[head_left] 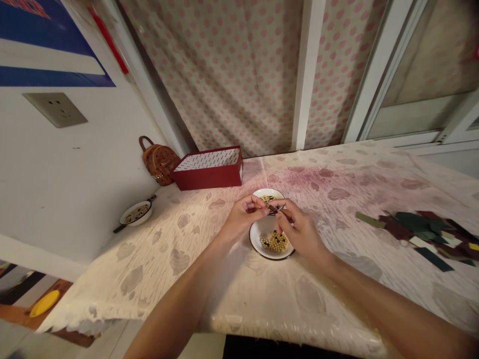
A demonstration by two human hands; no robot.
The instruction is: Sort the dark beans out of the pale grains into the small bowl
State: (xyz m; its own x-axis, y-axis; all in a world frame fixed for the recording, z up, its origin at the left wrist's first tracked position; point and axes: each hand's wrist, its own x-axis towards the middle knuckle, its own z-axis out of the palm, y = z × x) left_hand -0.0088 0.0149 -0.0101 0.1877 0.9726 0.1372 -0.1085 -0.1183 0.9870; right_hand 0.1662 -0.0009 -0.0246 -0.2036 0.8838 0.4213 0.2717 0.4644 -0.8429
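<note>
My left hand [243, 218] and my right hand [297, 230] meet above a white plate [263, 232] with a dark rim. Pinched between their fingertips is a small dark item [274, 209], too small to identify. Yellow soybeans mixed with black beans [274, 242] lie in the near part of the plate. More beans [267, 199] show beyond my fingers, and my hands hide the plate's middle.
A small white enamel pan [136, 213] with a dark handle holds mixed beans at the table's left. Behind stand an open red box [207, 172] and a brown studded backpack [159, 162]. Dark and green strips [422, 232] lie at the right, on a stained patterned tablecloth [149, 279].
</note>
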